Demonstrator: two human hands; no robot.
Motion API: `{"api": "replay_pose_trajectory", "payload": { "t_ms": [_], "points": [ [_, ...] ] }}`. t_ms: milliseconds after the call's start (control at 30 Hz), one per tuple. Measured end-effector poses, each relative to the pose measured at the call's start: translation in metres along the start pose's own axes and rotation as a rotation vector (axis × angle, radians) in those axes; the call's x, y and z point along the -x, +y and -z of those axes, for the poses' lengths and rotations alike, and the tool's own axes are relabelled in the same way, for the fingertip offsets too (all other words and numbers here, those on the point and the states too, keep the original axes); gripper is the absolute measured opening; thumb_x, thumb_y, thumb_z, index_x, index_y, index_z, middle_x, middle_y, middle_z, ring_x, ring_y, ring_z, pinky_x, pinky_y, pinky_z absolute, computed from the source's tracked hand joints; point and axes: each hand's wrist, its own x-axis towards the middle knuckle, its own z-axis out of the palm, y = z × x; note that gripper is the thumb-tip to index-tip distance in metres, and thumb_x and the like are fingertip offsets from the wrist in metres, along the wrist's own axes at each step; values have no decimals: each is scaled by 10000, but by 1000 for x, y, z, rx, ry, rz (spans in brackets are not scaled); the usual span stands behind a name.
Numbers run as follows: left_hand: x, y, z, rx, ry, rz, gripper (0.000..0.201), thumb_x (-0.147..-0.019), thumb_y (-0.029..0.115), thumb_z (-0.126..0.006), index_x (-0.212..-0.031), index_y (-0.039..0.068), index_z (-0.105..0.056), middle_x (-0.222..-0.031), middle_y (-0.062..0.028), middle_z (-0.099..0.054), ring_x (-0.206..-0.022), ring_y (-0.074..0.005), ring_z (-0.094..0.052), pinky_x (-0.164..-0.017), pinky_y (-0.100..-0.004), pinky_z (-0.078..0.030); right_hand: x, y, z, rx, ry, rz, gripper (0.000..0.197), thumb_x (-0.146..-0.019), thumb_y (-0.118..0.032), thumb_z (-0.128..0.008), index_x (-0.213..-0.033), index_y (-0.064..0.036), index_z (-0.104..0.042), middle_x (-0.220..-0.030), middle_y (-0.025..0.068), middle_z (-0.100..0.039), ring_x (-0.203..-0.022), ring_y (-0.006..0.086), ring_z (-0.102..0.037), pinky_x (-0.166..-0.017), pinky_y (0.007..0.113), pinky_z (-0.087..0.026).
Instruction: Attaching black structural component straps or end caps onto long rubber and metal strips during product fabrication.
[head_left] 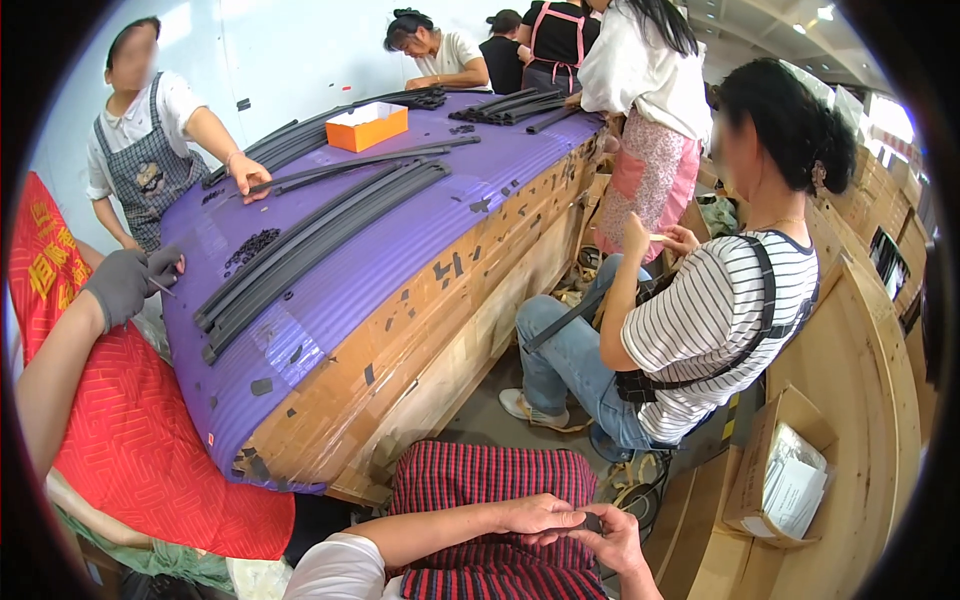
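Above my lap, my left hand (540, 516) and my right hand (616, 540) meet around a small dark piece (592, 522), which looks like the end of a black strip. The fingers of both hands are closed on it, thumbs and fingertips pressed together. Most of the piece is covered by my fingers, so its full shape is hidden. Beneath my hands lies a red and black striped cloth (490, 478), spread over my lap.
Ahead stands a purple-covered table (400, 225) with cardboard sides. On it lie long black strips (330, 250), small black pieces (252, 248) and an orange box (367, 128). A seated co-worker (710, 300) is at right, near an open carton (785, 465). A gloved hand (122, 285) is at left.
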Motion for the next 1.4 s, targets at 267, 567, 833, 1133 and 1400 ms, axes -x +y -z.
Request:
{"api": "replay_pose_trajectory", "payload": {
  "t_ms": [267,567,833,1133,1400],
  "points": [
    [7,2,-12,-82,131,-115,469,-815,525,-484,-729,70,-557,-504,36,-447,-420,-32,-385,-386,-188,-302,-5,-2,5,-229,-67,-49,240,-687,-53,-706,-892,10,-599,-729,35,-621,-679,89,-585,-606,228,-497],
    [31,11,-12,-7,-70,-99,428,-844,457,-487,-794,42,-577,-498,25,-459,-406,-43,-393,-368,-192,-297,-11,-43,4,243,-254,346,283,-636,-110,-749,-852,-20,-591,-716,81,-629,-638,171,-627,-553,258,-496],
    [35,13,-12,40,-170,-88,416,-849,443,-486,-817,38,-574,-518,21,-460,-409,-46,-389,-365,-186,-291,-22,-38,9,162,-368,396,267,-636,-122,-748,-846,-24,-614,-714,82,-627,-629,202,-625,-536,274,-492],
    [40,3,-20,35,-176,-10,356,-862,374,-501,-760,37,-553,-521,16,-474,-409,-41,-397,-366,-181,-298,-20,-37,8,-17,-526,258,174,-685,-29,-692,-844,-15,-620,-729,66,-633,-645,154,-615,-566,248,-483],
    [24,23,-15,-196,527,-203,308,-837,331,-561,-814,29,-615,-612,13,-544,-572,-38,-489,-525,-209,-412,0,-15,-3,-287,98,-58,263,-709,20,-664,-934,-5,-530,-829,31,-558,-759,82,-522,-655,215,-440]
  ]
}}
